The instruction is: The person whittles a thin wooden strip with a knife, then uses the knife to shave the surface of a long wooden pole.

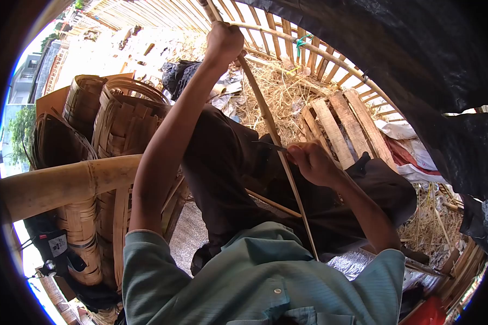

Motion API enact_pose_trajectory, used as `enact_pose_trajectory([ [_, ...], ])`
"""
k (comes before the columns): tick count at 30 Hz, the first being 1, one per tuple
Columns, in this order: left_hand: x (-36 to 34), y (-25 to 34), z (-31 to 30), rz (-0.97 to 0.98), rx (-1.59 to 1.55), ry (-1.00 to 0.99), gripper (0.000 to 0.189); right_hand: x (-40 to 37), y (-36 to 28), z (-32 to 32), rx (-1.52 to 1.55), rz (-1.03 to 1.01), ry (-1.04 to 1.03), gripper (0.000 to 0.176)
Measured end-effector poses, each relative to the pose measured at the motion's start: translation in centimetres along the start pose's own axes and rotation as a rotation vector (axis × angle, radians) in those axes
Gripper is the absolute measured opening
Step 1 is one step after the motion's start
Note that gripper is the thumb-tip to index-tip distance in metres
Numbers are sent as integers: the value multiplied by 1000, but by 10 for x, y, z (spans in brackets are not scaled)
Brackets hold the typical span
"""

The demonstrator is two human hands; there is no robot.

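A long bamboo strip [261, 105] slants from the top of the view down across my lap to my shirt. My left hand [225, 43] is closed around its upper part, with my arm stretched far forward. Lower down, my right hand [314, 162] is closed on a knife, the handle hidden in the fist. The thin dark blade [270, 145] points left and crosses the strip in this view. Both of my dark-trousered legs [217, 162] lie beneath the strip.
Several woven bamboo rolls [127, 122] stand at the left behind a thick bamboo pole [65, 184]. Wooden slats [336, 130] and straw [276, 89] lie ahead. A bamboo fence [331, 57] curves behind them, and black sheeting [417, 59] hangs at the right.
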State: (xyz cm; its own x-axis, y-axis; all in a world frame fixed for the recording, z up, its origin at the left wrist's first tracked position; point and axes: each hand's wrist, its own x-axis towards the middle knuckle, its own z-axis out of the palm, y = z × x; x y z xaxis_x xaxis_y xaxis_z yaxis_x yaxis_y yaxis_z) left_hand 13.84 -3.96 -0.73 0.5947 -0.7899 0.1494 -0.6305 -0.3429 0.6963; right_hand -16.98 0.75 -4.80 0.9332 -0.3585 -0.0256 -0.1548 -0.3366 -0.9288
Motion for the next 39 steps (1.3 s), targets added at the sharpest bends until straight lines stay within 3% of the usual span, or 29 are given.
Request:
enact_pose_trajectory([
  [5, -10, 17, -8, -73, -68, -44, 26, 3, -9, -16, -478, -335, 140, 43],
  [10, -14, 20, -12, -142, -371, -79, 25, 2, -3, -22, -553, -372, 133, 43],
  [14, -15, 21, -14, -151, -416, -91, 24, -1, 1, -22, -507, -398, 146, 39],
  [20, -14, 19, -14, -192, -455, -79, 23, -5, 4, -24, -41, -232, 129, 24],
  [25, -11, 17, -13, -153, -279, -121, 23, -5, 5, -23, 24, -119, 207, 26],
  [29, -8, 11, -9, -157, -405, -104, 24, -3, 6, -15, 105, -68, 158, 25],
  [32, -7, 9, -11, -144, -405, -123, 25, 0, 12, -8, 334, -41, 169, 21],
  [37, -16, 19, -21, -210, -647, -183, 14, -1, -6, -14, 256, 72, 40, 18],
  [39, -21, 31, -21, -273, -634, -96, 16, -3, -9, -11, 266, 89, 43, 21],
])
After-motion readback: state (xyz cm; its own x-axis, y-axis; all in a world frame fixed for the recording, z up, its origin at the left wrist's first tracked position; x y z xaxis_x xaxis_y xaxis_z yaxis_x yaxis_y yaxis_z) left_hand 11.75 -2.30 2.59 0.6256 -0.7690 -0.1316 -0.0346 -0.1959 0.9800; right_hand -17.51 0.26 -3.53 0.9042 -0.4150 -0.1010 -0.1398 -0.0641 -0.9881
